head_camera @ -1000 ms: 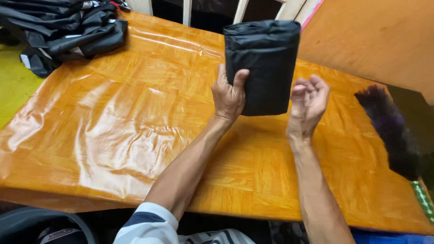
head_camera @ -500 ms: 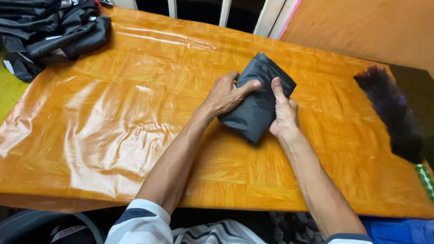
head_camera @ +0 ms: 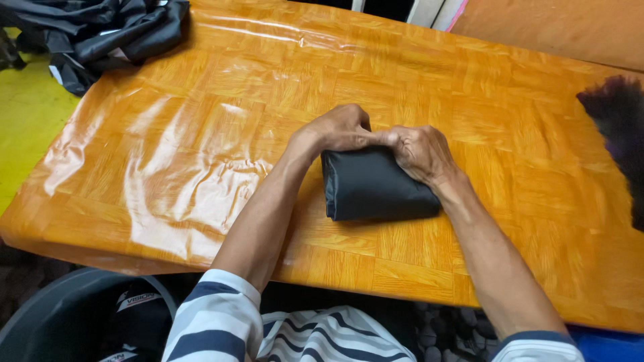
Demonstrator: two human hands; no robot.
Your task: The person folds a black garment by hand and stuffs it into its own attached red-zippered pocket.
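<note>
A folded black cloth (head_camera: 371, 188) lies as a compact rectangle on the orange wooden table (head_camera: 201, 134) under a clear plastic sheet. My left hand (head_camera: 337, 128) is curled over the cloth's far edge, fingers gripping it. My right hand (head_camera: 418, 152) presses on the cloth's far right part, its fingers meeting those of the left. Both forearms reach in from the near edge.
A heap of black garments (head_camera: 100, 30) sits at the table's far left corner. A dark feather duster (head_camera: 617, 134) lies along the right side. A dark helmet (head_camera: 87, 322) is below the near edge at the left.
The black cloth was held up in the air, then laid on the table and folded smaller. Both hands now press together on its far edge.
</note>
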